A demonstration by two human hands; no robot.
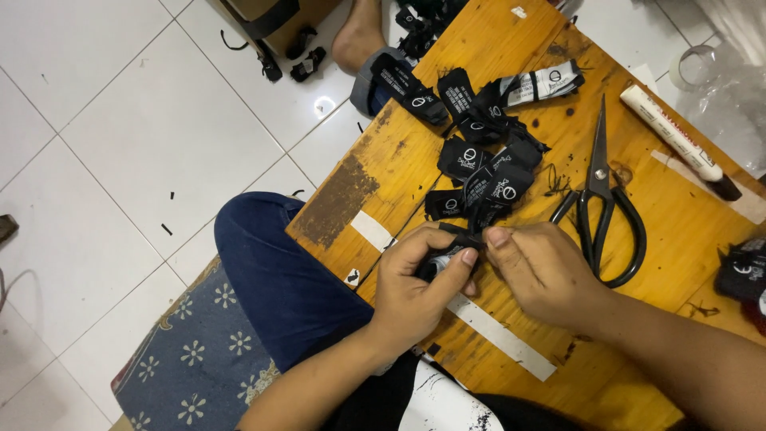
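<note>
Both hands are working at the near-left edge of the wooden board. Left hand and right hand are both pinching a black fabric label, long axis running left-right. Label pile is crowding ahead; scissors are lying just right, tips pointing away.

Bare forearms, no sleeves in sight, lead up from the bottom of the frame to the left hand and right hand, dark navy trousers cover the leg at centre left, and a black-and-white garment shows at the bottom edge.
</note>
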